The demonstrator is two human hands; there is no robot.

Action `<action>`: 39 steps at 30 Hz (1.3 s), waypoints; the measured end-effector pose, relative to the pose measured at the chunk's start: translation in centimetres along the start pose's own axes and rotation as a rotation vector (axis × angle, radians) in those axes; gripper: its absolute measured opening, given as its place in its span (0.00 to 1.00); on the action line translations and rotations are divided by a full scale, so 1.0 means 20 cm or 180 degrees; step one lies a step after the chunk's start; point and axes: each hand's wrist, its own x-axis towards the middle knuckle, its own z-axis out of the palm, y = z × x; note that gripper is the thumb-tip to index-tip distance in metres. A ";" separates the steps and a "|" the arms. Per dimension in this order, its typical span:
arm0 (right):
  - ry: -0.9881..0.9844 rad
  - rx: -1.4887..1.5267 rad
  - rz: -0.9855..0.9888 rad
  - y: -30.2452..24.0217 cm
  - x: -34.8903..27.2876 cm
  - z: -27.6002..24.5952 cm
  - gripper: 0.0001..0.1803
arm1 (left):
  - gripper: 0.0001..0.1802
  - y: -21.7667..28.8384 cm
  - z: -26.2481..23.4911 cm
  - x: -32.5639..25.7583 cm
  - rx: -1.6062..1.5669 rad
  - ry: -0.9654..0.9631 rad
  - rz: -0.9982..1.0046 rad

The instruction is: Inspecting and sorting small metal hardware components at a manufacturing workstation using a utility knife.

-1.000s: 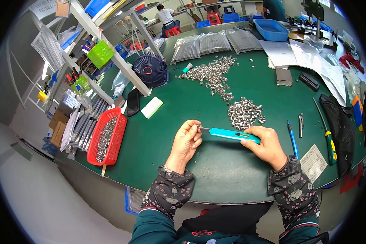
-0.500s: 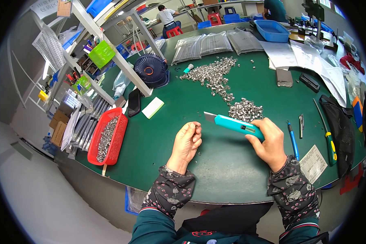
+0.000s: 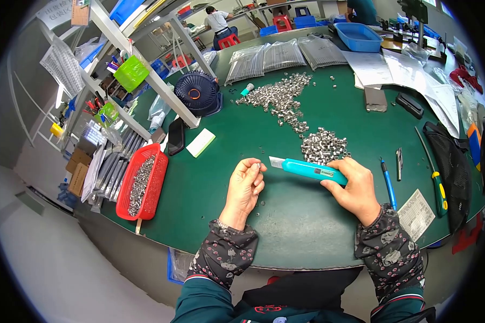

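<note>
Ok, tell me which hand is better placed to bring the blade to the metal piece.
Right, probably: the right hand holds the knife, its blade pointing toward the left hand, which pinches the small metal piece.

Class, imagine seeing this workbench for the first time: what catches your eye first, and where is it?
A turquoise utility knife stands out in the right hand, its blade toward the left hand. Just beyond lie heaped shiny metal pieces on the green table. A red basket sits at the left.
</note>
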 end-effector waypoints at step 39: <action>0.0833 0.1268 0.0603 0.05 0.03 -0.03 0.13 | 0.09 -0.23 0.42 0.10 0.4574 -0.0622 0.0961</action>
